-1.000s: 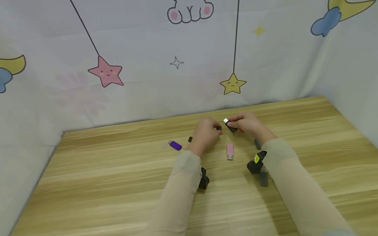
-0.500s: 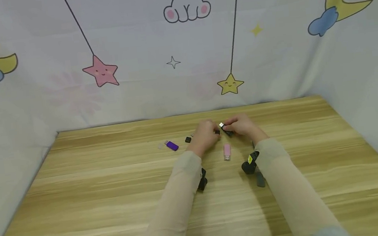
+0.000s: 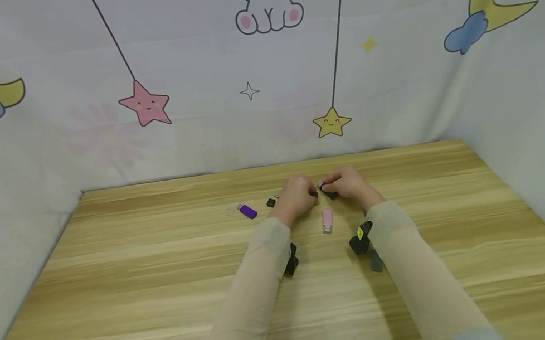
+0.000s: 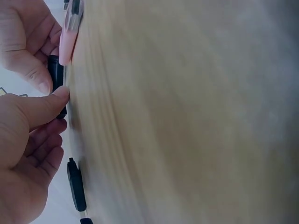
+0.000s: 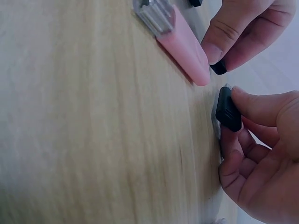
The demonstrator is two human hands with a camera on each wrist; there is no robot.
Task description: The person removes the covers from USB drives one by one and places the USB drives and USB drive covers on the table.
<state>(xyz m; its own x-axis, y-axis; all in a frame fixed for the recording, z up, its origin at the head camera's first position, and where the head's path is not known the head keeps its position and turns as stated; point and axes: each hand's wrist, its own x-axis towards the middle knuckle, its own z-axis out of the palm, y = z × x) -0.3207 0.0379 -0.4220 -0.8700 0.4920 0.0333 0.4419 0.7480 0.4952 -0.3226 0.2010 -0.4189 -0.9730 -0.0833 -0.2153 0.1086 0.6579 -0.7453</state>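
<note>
Between left thumb and fingertips, my left hand (image 3: 297, 196) pinches a small black cap (image 5: 218, 66), mostly covered by the fingers. My right hand (image 3: 347, 182) pinches a black USB flash drive (image 5: 229, 109), its metal plug pointing left toward the cap. Cap and drive are close but apart in the right wrist view. Just in front of the hands lies a pink USB flash drive (image 3: 327, 221), plug toward me. A purple USB flash drive (image 3: 247, 211) rests to the left, beside a small clear cap (image 3: 231, 212).
Another black cap (image 3: 270, 202) lies left of my left hand. A black USB flash drive (image 4: 76, 185) lies near it, mostly hidden in the head view. A grey piece (image 3: 376, 261) is partly hidden by the right wrist camera (image 3: 360, 242). Printed cloth walls stand behind the wooden table (image 3: 140, 297).
The right hand has moved left and slightly down with the black flash drive, bringing it nearer the left hand. The left hand and cap have lowered slightly. The head view has shifted a little.
</note>
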